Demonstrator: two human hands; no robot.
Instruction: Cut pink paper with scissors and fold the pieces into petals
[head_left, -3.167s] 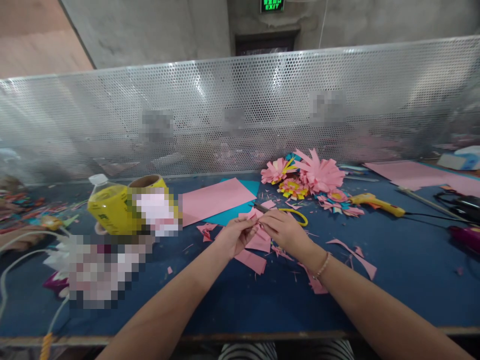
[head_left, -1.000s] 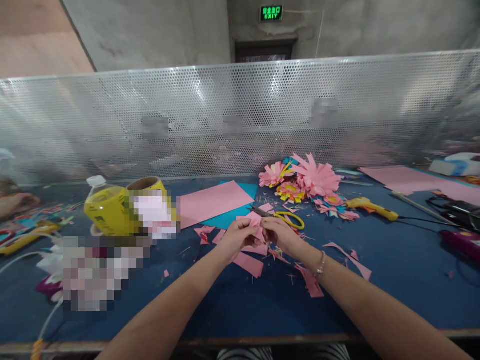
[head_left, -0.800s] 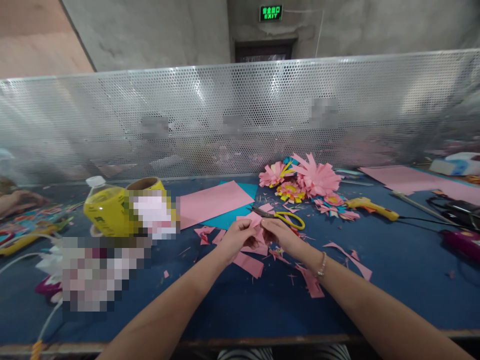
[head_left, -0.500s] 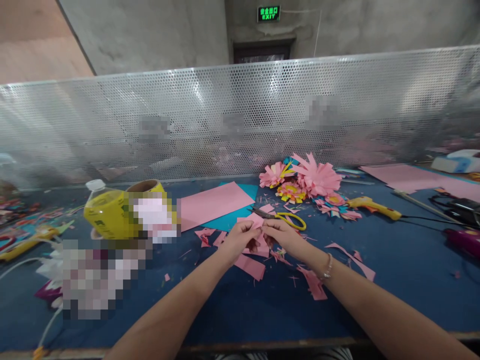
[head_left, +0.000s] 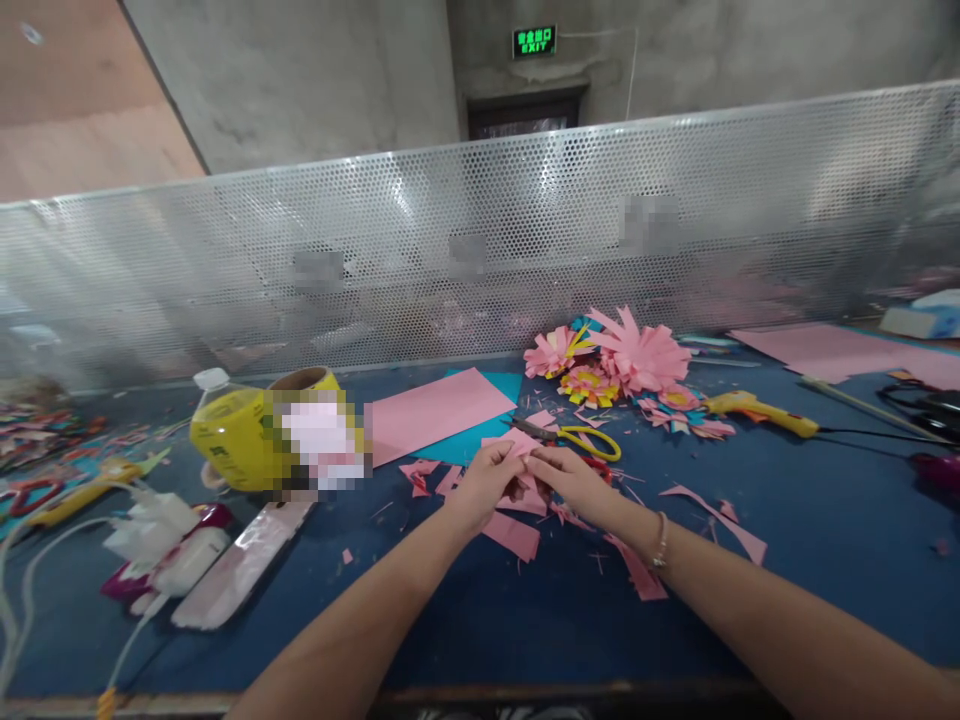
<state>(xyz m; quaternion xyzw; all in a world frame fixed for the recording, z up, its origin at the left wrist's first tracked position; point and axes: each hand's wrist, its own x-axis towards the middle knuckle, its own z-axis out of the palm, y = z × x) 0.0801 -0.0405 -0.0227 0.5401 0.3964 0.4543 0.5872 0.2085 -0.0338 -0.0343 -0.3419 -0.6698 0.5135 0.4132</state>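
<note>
Both hands meet over the middle of the blue table (head_left: 585,640). My left hand (head_left: 491,480) is closed, its thumb and fingers pinching a piece of pink paper (head_left: 519,446). From the other side my right hand (head_left: 562,475) grips the same paper with bent fingers. Fingertips hide most of its shape. Beneath and around the hands lie pink paper strips (head_left: 511,536) and scraps. Just beyond them rest scissors with yellow handles (head_left: 592,441), touched by neither hand. A pink sheet (head_left: 442,410) overlaps a blue sheet (head_left: 491,425) behind my left hand.
Paper flowers (head_left: 637,355) sit at the back right beside a yellow glue gun (head_left: 765,412) with a cord. On the left stand a bottle (head_left: 232,440) and a tape roll (head_left: 307,380). A phone (head_left: 244,565) and white chargers (head_left: 161,530) with cables lie nearer. A perforated metal screen (head_left: 420,250) borders the back.
The camera view has shifted slightly, so table objects appear a little farther right and lower. Both hands stay together on the pink paper, with only slight finger movement.
</note>
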